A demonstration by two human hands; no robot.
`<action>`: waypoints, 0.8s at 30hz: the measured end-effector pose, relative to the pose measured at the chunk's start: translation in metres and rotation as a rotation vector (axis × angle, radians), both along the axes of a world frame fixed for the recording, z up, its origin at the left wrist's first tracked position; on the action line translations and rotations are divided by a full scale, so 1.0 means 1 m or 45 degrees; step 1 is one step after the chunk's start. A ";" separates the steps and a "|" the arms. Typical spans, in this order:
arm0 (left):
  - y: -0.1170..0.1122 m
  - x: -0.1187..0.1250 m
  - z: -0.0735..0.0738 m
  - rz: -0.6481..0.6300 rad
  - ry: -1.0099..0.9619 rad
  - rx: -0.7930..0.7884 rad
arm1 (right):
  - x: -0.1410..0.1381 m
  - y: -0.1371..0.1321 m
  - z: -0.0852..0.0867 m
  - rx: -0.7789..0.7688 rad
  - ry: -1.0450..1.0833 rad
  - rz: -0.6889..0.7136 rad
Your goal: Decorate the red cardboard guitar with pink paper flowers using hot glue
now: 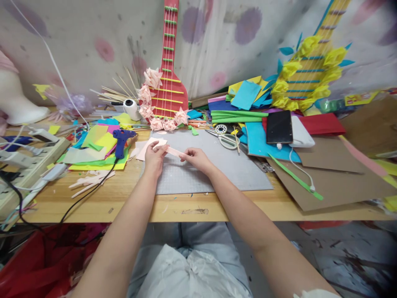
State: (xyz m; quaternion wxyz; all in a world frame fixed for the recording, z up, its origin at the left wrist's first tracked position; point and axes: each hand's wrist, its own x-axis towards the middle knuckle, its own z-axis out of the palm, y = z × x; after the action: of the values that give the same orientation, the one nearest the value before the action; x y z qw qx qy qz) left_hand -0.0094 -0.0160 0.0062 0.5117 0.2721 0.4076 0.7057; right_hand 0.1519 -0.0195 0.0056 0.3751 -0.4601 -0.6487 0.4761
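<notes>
Between my two hands a short, pale pink paper strip (174,151) is stretched above the grey cutting mat (214,176). My left hand (155,157) pinches its left end, and my right hand (197,158) pinches the right end. Pale pink paper sheets (141,150) lie beside and partly behind my left hand. Behind my hands a red paper lute-like instrument (169,89) leans upright, with pink paper flowers (146,97) along its lower edge. Scissors (228,142) rest on the mat to the right of my hands.
On the left, a blue glue gun (120,142) sits on coloured paper, near a power strip (46,153) with cables. At right are a black phone (279,127), a white power bank (301,132) and brown cardboard (335,178). A yellow-flowered instrument (313,74) leans behind.
</notes>
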 end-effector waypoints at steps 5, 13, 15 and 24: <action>-0.003 -0.003 0.003 -0.168 0.023 0.005 | 0.003 -0.004 0.004 -0.081 0.049 -0.009; -0.004 -0.002 0.001 -0.184 0.103 -0.015 | 0.001 -0.003 0.002 -0.079 0.048 -0.002; -0.003 -0.001 0.001 -0.146 0.115 -0.017 | 0.001 -0.001 0.001 -0.079 0.037 -0.005; -0.003 -0.002 0.001 -0.114 0.117 -0.010 | 0.002 0.001 -0.004 -0.061 0.017 -0.017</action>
State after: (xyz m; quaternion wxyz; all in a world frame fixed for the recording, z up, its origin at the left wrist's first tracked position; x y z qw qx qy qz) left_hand -0.0113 -0.0192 0.0070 0.5247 0.3202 0.4208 0.6672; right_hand 0.1542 -0.0190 0.0017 0.3715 -0.4701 -0.6315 0.4921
